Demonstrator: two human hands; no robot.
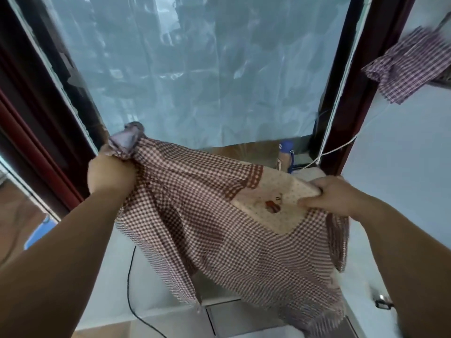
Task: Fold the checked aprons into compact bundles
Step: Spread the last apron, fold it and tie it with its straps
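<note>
A brown-and-cream checked apron (202,215) hangs spread in the air between both hands, its lower edge dangling toward the floor. A cream dotted patch (271,203) with a small embroidered figure lies on its right side. My left hand (111,175) grips a bunched corner of the apron at the upper left, with gathered cloth sticking out above the fist. My right hand (334,195) pinches the edge of the cream patch at the right. A second checked apron (412,64) hangs at the upper right.
A window covered with wrinkled plastic sheet (195,69) fills the background, framed in dark red wood (353,93). A blue bottle (286,152) stands on the sill. A white cord (341,145) runs along the right wall, a black cable (129,289) trails below.
</note>
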